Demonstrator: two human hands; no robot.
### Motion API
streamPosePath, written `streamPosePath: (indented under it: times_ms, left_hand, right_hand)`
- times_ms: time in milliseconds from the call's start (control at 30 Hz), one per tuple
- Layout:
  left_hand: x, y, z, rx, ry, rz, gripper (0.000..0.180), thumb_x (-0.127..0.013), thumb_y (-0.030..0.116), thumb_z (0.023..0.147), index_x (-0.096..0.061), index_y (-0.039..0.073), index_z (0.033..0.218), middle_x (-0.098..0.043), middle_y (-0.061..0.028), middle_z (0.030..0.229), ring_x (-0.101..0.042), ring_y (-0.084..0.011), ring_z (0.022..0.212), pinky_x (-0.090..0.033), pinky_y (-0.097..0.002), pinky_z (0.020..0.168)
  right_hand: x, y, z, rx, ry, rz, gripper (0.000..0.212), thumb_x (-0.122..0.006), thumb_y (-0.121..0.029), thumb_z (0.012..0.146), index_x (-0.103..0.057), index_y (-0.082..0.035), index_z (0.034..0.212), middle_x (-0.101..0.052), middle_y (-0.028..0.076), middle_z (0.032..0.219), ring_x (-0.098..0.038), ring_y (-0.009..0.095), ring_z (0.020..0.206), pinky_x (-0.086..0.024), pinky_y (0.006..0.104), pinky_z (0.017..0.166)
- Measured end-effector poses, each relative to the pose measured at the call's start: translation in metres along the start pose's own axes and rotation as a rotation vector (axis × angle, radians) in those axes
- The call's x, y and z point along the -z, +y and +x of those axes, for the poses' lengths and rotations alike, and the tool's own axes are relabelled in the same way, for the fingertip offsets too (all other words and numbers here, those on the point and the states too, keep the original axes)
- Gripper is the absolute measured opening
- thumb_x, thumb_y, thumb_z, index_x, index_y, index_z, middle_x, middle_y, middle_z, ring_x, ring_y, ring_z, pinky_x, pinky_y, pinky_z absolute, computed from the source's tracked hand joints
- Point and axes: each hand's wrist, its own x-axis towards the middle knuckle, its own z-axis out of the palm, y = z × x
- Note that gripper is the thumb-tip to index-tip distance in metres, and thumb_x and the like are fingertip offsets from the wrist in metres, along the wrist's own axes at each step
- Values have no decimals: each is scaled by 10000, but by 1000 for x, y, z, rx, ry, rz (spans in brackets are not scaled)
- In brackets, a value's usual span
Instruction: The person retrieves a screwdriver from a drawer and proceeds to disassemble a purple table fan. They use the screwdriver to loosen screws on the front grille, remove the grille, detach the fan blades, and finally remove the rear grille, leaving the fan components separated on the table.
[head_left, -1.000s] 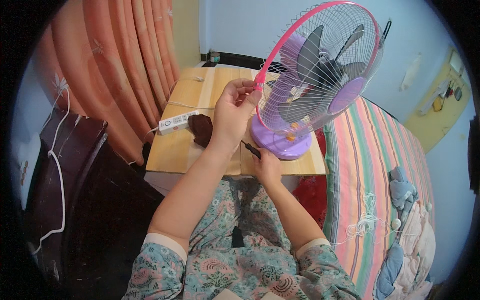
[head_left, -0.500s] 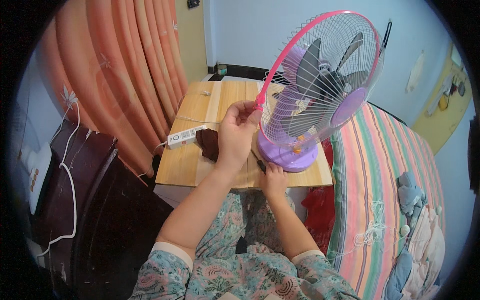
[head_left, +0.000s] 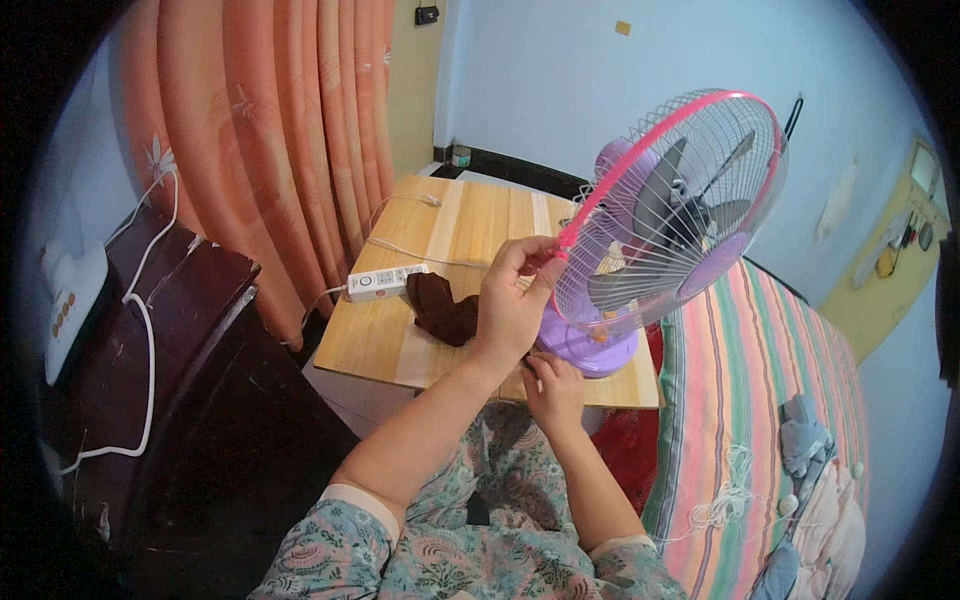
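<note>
A desk fan with a purple base (head_left: 590,352), a wire guard and a pink rim (head_left: 640,150) stands on the wooden table, its head tilted back. My left hand (head_left: 510,305) pinches the pink rim at its lower left, by the clip. Dark grey blades (head_left: 655,185) show through the guard. Down by the front of the base, my right hand (head_left: 556,392) rests at the table's near edge, fingers closed on a slim dark-handled tool (head_left: 531,356) mostly hidden by them. A dark brown cloth (head_left: 447,313) lies left of my left hand.
A white power strip (head_left: 382,283) with cords sits on the wooden table (head_left: 375,345). Left are a dark cabinet (head_left: 240,420) and an orange curtain (head_left: 260,150). To the right, a striped bed (head_left: 690,420) carries a tangled white cord (head_left: 725,500) and clothes (head_left: 815,530).
My view has shifted, so table and fan sit lower in it. The left hand keeps its pinch on the rim, the right its place by the base. More of the brown cloth shows.
</note>
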Motion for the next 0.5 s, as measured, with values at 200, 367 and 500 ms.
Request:
streamPosePath:
  times_ms: [200, 367, 500]
  left_hand:
    - [-3, 1, -13, 24, 43, -90, 163, -665, 89, 862, -590, 0, 976, -610, -58, 947, -600, -130, 877, -484, -265, 788]
    - [-9, 3, -12, -4, 42, -46, 154, -661, 77, 865, -573, 11, 973, -602, -35, 940, -580, -108, 876, -471, -251, 786]
    - [-12, 16, -12, 38, 9, -54, 152, -657, 75, 868, -566, 20, 976, -592, -17, 913, -567, -92, 837, -469, -241, 764]
  right_hand:
    - [124, -42, 89, 345, 297, -20, 211, -673, 9, 702, -629, -57, 898, -645, 76, 905, -588, 271, 811, -451, 358, 741]
    - [164, -56, 123, 419, 250, -212, 227, -667, -8, 707, -638, -71, 923, -622, 70, 1028, -557, 276, 957, -398, 373, 855]
    - [171, -58, 138, 413, 223, -333, 248, -666, -65, 740, -642, -88, 986, -567, 76, 1190, -493, 282, 1132, -351, 409, 961]
